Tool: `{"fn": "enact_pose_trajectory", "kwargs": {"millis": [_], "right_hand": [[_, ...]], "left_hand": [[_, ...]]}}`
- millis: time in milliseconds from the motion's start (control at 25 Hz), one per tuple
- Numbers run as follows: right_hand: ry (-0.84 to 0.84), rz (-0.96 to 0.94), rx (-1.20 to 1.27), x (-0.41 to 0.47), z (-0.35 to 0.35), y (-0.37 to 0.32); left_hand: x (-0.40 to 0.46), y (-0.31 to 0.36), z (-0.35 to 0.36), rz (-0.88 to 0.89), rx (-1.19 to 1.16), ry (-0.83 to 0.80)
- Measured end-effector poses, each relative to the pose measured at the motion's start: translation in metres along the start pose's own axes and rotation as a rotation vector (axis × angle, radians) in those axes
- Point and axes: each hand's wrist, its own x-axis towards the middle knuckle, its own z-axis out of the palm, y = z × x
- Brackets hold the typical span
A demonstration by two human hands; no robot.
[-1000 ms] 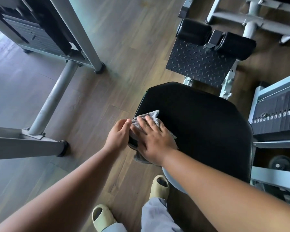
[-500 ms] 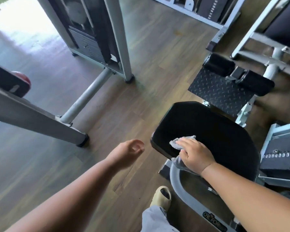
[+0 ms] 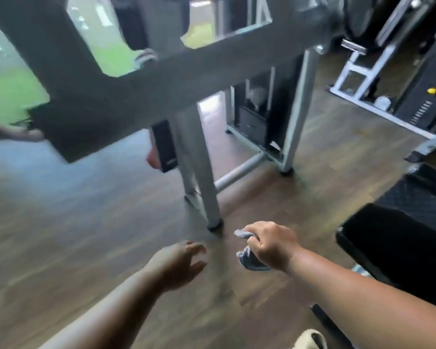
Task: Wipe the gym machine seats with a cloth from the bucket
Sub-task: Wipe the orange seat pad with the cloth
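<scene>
My right hand (image 3: 273, 244) grips a bunched grey cloth (image 3: 249, 256) in the air above the wooden floor, clear of the seat. The black padded seat (image 3: 398, 250) lies to the right of that hand, at the frame's right edge. My left hand (image 3: 180, 263) hovers lower and to the left of the cloth, fingers spread and relaxed, holding nothing. No bucket is in view. The picture is blurred by motion.
A grey machine frame (image 3: 161, 71) crosses the upper view, with a leg (image 3: 202, 187) planted on the floor just beyond my hands. A black tread plate (image 3: 428, 190) lies behind the seat. More machines with weight stacks (image 3: 420, 107) stand at the back right.
My right hand lifted the cloth off the seat and carried it left over the floor. My left hand left the seat edge. The view swung up and left.
</scene>
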Motion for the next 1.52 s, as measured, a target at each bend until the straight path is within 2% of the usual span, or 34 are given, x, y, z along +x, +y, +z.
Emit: {"fn": "enact_pose_trajectory", "kwargs": {"millis": [200,320,520,800,1120,1400,1520], "right_hand": [[-0.059,-0.25,-0.046,0.012,0.031,-0.181],[-0.108,-0.368,-0.096,0.019,0.04,-0.259],[-0.133,-0.528,-0.171,0.051,0.046,-0.338],[-0.11,-0.687,-0.207,0.115,0.081,-0.414],[-0.099,-0.72,-0.191,0.19,0.132,-0.517],[-0.073,-0.695,-0.196,0.264,0.202,-0.67],[-0.124,-0.666,-0.18,0.288,0.224,-0.724]], "left_hand": [[-0.161,-0.115,-0.036,-0.248,-0.025,0.114],[-0.224,-0.158,-0.054,-0.394,-0.101,0.187],[-0.278,-0.207,-0.067,-0.553,-0.225,0.249],[-0.293,-0.269,-0.084,-0.724,-0.346,0.28],[-0.315,-0.372,-0.101,-0.806,-0.406,0.328],[-0.375,-0.57,-0.138,-0.784,-0.372,0.303],[-0.385,-0.645,-0.163,-0.742,-0.384,0.304]]}}
